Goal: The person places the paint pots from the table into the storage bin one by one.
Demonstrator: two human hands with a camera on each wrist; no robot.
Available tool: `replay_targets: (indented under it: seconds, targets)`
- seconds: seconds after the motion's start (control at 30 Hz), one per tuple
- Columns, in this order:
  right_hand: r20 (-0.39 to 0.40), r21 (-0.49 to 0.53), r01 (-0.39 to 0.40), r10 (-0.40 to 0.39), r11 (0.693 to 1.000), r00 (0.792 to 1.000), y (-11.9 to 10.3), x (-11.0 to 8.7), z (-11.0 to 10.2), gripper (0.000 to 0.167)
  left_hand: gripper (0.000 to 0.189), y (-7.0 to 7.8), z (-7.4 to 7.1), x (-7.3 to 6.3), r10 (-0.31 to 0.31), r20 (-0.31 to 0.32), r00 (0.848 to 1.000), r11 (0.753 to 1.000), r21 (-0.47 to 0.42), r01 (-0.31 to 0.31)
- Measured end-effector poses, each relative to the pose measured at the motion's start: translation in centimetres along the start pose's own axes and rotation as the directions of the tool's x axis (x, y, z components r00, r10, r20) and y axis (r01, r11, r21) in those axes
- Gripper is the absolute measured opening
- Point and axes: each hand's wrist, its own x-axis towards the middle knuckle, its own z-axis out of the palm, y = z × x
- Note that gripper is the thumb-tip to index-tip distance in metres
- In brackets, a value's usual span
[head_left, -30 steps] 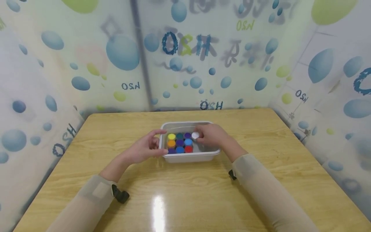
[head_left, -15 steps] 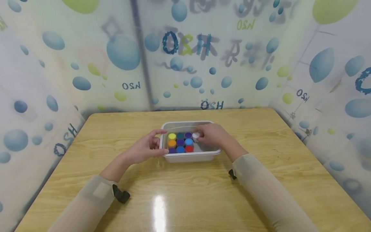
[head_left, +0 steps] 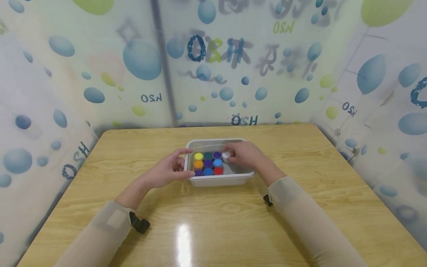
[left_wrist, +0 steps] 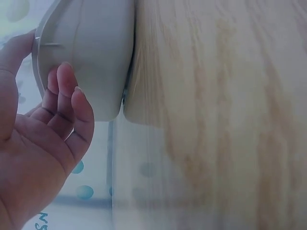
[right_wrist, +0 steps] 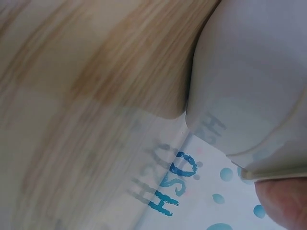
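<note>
A white plastic bin (head_left: 221, 181) stands on the table, holding several small round paint jars with coloured lids. Yellow (head_left: 198, 156), orange (head_left: 198, 165), light blue (head_left: 218, 163) and red (head_left: 218, 171) lids are among them, in tidy rows at the left. My left hand (head_left: 164, 171) holds the bin's left end, thumb and forefinger spread along the rim. In the left wrist view, its other fingers curl beside the bin's outer wall. Inside the bin, my right hand (head_left: 246, 154) pinches a white-lidded jar (head_left: 226, 156) beside the back row. Its fingertips are partly hidden.
The wooden table (head_left: 220, 222) extends around the bin on all sides. Patterned walls (head_left: 213, 100) with blue and green drops enclose its back and sides. Within the bin, bare floor (head_left: 233, 170) shows right of the jars.
Both hands keep almost the same place. The white-lidded jar tilts slightly and shows more of its side than a second ago.
</note>
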Motion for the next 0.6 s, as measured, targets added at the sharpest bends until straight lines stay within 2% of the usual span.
replay_targets:
  seconds: [0.13,0.33,0.5,0.6]
  targets:
    - [0.009,0.047,-0.012,0.011,0.999,1.000,0.1,0.0,0.0,0.034,0.086,0.0,0.0,0.0,-0.010,0.005,1.000,1.000,-0.006,0.010]
    - [0.008,0.169,-0.009,0.008,0.986,1.000,0.5,0.0,0.1,0.035,0.086,-0.1,-0.1,-0.1,-0.020,0.005,1.000,1.000,-0.012,0.020]
    - [-0.047,0.238,0.039,-0.029,0.970,0.998,1.0,-0.3,0.0,0.032,0.088,0.0,0.0,-0.1,-0.022,-0.001,1.000,1.000,0.004,0.022]
    - [-0.110,0.272,0.089,-0.061,0.958,0.992,1.3,-0.6,0.0,0.029,0.088,0.1,0.2,-0.1,-0.017,0.004,1.000,1.000,0.019,0.017]
